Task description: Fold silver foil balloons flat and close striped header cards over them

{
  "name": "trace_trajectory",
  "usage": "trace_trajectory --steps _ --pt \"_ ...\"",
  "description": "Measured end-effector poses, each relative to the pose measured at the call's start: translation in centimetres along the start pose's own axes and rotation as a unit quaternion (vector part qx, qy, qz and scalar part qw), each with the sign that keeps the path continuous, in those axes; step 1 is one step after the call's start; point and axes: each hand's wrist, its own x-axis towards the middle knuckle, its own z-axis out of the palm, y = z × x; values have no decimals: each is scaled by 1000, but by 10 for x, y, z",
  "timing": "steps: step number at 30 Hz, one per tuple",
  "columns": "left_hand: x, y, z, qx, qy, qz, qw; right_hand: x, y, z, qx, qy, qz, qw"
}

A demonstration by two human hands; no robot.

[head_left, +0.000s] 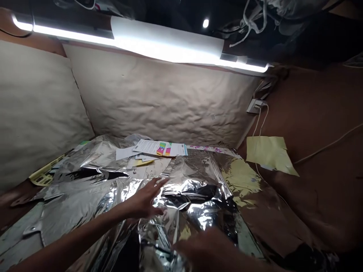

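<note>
Fingers (154, 185) on the left hand (144, 200) are loosely spread, nothing visibly pinched, and the right hand (208, 245) is too blurry to tell. They're at the crinkly silver film (204, 213) over the desk's middle, reaching toward its right edge, so I'd call this the handling stage, and gripping it would call for closing on a fold. Papers (153, 146) sit by the desk's back edge.
</note>
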Motion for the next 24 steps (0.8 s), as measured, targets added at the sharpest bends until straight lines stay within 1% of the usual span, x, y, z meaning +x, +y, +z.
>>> trace_trajectory --steps 1,2,3,4,5,6,7,9,11,12,14,16,17,18,19,20,21,22,23,24 --pt "1 3 -3 23 -25 44 998 7 16 -18 73 -65 14 995" --pt "3 6 -6 15 -63 69 995 16 36 -36 129 -94 47 986" --pt "7 8 -8 -15 -104 75 992 25 58 -54 169 -113 75 976" --pt "11 8 -8 -49 -136 69 987 36 82 -70 206 -121 83 967" --pt "16 7 -8 -75 -148 57 984 47 107 -83 247 -128 101 955" --pt "21 5 -8 -98 -139 40 985 57 132 -93 281 -133 148 939" --pt "25 3 -6 -124 -117 19 985 67 156 -100 293 -135 203 924" --pt "34 -2 -2 -201 -94 -35 974 85 197 -105 272 -134 254 919" --pt "40 -6 4 -291 -96 -89 948 101 228 -100 234 -141 294 916" --pt "42 -8 7 -319 -100 -103 937 109 239 -95 215 -146 312 914" --pt "44 -11 12 -323 -91 -107 936 124 256 -82 177 -151 342 910" --pt "45 -12 15 -285 -62 -114 950 138 267 -66 142 -149 359 910" --pt "46 -10 16 -245 -42 -118 961 144 271 -58 127 -145 363 912" --pt "46 -7 17 -188 -12 -122 975 148 274 -50 112 -136 363 915" --pt "47 -4 19 -114 31 -120 986 151 276 -44 99 -124 360 919" --pt "49 1 20 -28 81 -109 990 152 276 -38 87 -107 355 925" --pt "52 6 23 59 128 -88 986 152 275 -34 75 -86 351 930" --pt "55 10 27 135 157 -58 977 150 271 -30 63 -64 346 934" --pt "59 13 32 192 160 -23 968 147 265 -28 50 -39 341 938" --pt "64 14 38 227 136 11 964 143 257 -25 35 -12 335 942"
